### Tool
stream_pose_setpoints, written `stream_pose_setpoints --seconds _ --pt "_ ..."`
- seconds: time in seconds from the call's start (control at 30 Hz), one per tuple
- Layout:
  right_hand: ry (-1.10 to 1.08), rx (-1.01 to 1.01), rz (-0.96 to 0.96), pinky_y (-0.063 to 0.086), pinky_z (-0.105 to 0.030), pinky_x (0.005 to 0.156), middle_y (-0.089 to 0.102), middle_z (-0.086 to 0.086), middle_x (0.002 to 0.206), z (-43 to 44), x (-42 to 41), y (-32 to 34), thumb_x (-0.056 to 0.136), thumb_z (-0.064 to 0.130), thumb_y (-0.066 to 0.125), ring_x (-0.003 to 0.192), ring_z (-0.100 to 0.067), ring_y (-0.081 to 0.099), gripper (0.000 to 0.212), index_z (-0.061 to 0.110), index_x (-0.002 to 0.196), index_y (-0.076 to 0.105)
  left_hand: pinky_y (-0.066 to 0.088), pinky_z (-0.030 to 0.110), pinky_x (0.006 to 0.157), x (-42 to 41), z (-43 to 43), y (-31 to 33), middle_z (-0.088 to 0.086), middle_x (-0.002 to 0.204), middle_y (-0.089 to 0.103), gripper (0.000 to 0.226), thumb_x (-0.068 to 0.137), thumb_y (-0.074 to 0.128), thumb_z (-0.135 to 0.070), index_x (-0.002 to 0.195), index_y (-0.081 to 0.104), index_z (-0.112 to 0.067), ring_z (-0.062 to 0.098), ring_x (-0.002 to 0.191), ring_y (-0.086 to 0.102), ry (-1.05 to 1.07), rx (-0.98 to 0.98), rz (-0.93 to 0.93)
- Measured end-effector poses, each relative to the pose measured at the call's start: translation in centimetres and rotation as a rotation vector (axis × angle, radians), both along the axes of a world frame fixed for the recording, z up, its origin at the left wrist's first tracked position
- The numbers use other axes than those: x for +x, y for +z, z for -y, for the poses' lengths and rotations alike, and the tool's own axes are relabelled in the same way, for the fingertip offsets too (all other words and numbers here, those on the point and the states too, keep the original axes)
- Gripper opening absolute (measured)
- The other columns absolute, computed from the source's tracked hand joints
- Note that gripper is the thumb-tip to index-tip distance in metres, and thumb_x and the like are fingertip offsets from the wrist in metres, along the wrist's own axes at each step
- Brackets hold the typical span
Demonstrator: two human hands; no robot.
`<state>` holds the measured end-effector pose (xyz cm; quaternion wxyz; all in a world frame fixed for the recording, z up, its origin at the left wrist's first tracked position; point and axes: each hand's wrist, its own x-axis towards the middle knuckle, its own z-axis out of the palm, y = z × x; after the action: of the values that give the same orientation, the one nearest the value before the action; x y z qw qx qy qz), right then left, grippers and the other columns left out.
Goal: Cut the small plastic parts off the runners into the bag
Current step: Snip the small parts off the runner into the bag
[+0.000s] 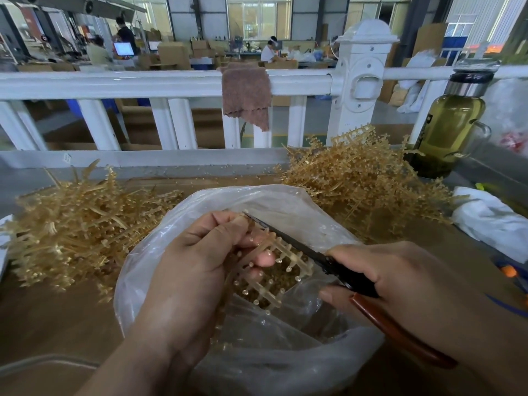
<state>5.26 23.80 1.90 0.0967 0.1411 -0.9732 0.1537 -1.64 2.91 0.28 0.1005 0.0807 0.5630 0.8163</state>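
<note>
Gripping one runner [274, 270], the left hand [194, 261] has its fingers and thumb curled round the left end, holding the piece over the open mouth of the clear bag [217, 195]. The right hand [405, 281] is wrapped round the red-handled cutters [291, 238], whose dark blades lie along the runner's far edge. Whether the blades are parted cannot be told.

Assessment: the runner looks light, thin and somewhat springy. It is best held by the bare spine, clear of the branch tips. The small parts [297, 278] sit as beads on those tips and are likely to fly off when cut, so the work should stay low inside the bag. The film looks slack and may fold into the blades.

Surroundings: a pile of tan runners [80, 221] lies just left of the bag and a second pile [365, 190] lies behind it to the right. A glass bottle [448, 130] stands beyond the second pile. A brown cloth [247, 95] hangs on the white railing [143, 81]. Neither pile blocks the cut.
</note>
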Motion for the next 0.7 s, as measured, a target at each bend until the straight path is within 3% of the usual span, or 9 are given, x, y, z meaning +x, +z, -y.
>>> stream_pose_setpoints --seconds 0.13,0.23,0.37,0.5,0.63,0.7 --pt "0.019 -0.046 0.012 0.044 -0.026 0.059 0.058 0.014 0.071 -0.4 -0.1 -0.5 0.086 0.069 0.044 0.067 -0.006 0.057 0.043 0.031 0.097 0.062 0.049 0.022 0.043 -0.1 -0.3 -0.3 0.013 0.072 0.069 0.005 0.093 0.062 -0.016 0.089 0.064 -0.014 0.017 0.052 0.065 0.073 -0.024 -0.063" --pt "0.025 -0.064 -0.019 0.044 -0.026 0.057 0.059 0.014 0.072 -0.5 -0.3 -0.8 0.085 0.070 0.045 0.066 -0.006 0.058 0.046 0.029 0.094 0.061 0.050 0.020 0.046 -0.1 -0.2 -0.3 0.011 0.073 0.071 0.021 0.097 0.059 -0.015 0.079 0.067 -0.019 0.016 0.056 0.067 0.096 -0.045 -0.102" --pt "0.019 -0.066 -0.022 0.044 -0.028 0.058 0.059 0.012 0.073 -0.5 -0.2 -0.8 0.085 0.068 0.047 0.066 -0.007 0.057 0.043 0.029 0.094 0.062 0.053 0.021 0.050 0.0 -0.1 0.0 0.006 0.068 0.069 0.025 0.094 0.061 -0.017 0.071 0.072 -0.020 0.012 0.055 0.065 0.079 -0.031 -0.087" --pt "0.040 -0.053 -0.035 0.041 -0.018 0.058 0.057 0.017 0.071 -0.4 -0.1 -0.5 0.084 0.064 0.052 0.066 -0.002 0.056 0.037 0.031 0.093 0.066 0.055 0.022 0.051 0.1 -0.1 0.1 0.009 0.067 0.068 0.020 0.091 0.063 -0.015 0.075 0.074 -0.015 0.014 0.055 0.065 0.064 -0.026 -0.078" --pt "0.011 -0.062 -0.160 0.035 0.001 0.060 0.059 0.016 0.065 -0.1 -0.3 -1.0 0.079 0.059 0.056 0.051 0.000 0.043 0.042 0.022 0.088 0.073 0.051 0.020 0.047 0.0 0.1 0.2 0.012 0.070 0.068 0.015 0.079 0.067 -0.024 0.077 0.072 -0.011 0.015 0.055 0.064 0.062 -0.043 -0.084" --pt "-0.003 -0.101 -0.152 0.048 -0.007 0.069 0.070 0.009 0.073 0.1 -0.3 -1.3 0.075 0.053 0.058 0.063 -0.003 0.057 0.043 0.019 0.093 0.076 0.050 0.020 0.047 0.0 0.1 0.2 0.013 0.070 0.068 0.015 0.079 0.067 -0.024 0.075 0.072 -0.011 0.015 0.054 0.064 0.067 -0.049 -0.087"
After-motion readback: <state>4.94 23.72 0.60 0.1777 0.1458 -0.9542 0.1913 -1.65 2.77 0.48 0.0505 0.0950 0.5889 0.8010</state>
